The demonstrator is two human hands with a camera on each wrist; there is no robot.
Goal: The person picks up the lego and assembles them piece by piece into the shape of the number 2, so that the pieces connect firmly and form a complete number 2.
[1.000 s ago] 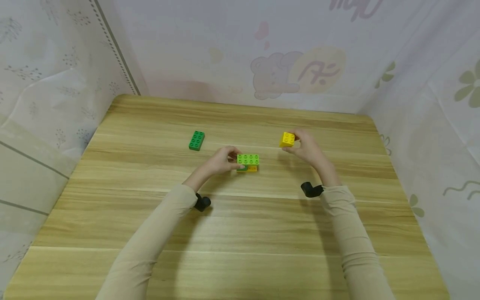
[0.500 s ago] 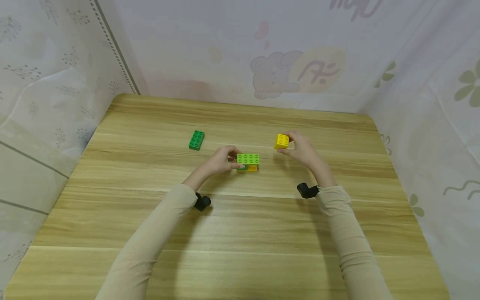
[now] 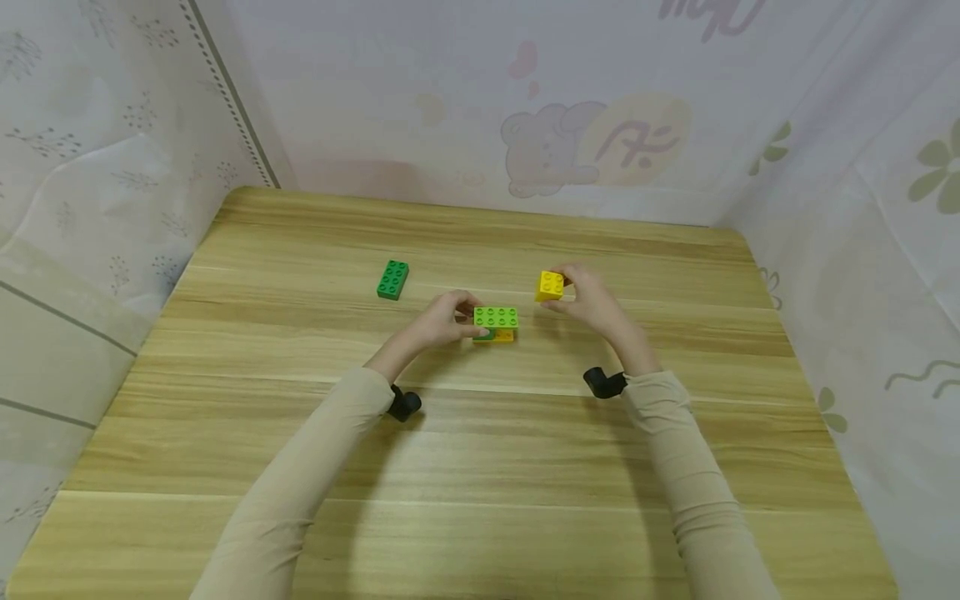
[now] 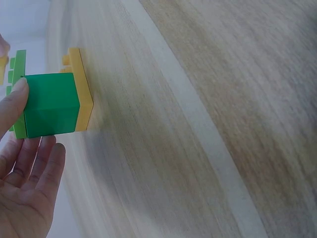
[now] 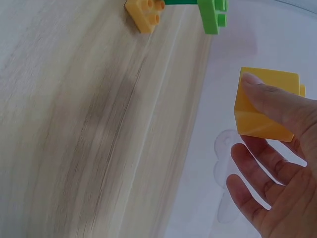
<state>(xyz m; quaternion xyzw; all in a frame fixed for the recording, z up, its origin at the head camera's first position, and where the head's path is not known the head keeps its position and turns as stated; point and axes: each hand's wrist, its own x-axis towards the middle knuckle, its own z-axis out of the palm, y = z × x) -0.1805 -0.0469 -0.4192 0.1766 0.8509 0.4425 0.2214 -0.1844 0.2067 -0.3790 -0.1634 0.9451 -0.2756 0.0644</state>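
Observation:
In the head view my left hand (image 3: 441,322) pinches the left end of a small stack of toy building bricks near the table's middle. Its layers are a light green plate (image 3: 496,317) on top, a green block (image 4: 52,104) between, and an orange-yellow plate (image 4: 81,91) at the bottom. The green block fills only one end, leaving a gap under the light green plate at the right. My right hand (image 3: 592,304) holds a yellow two-by-two brick (image 3: 549,286), studs up, between thumb and fingers. This brick is in the air, right of the stack and apart from it.
A dark green brick (image 3: 393,280) lies on the wooden table (image 3: 480,467), behind and left of the stack. Black wrist cameras jut inward from both sleeves. Printed cloth (image 3: 420,100) hangs behind the table and along its sides.
My right hand has moved left with the yellow brick, nearer the stack and slightly toward me. The left hand and the stack have stayed in place.

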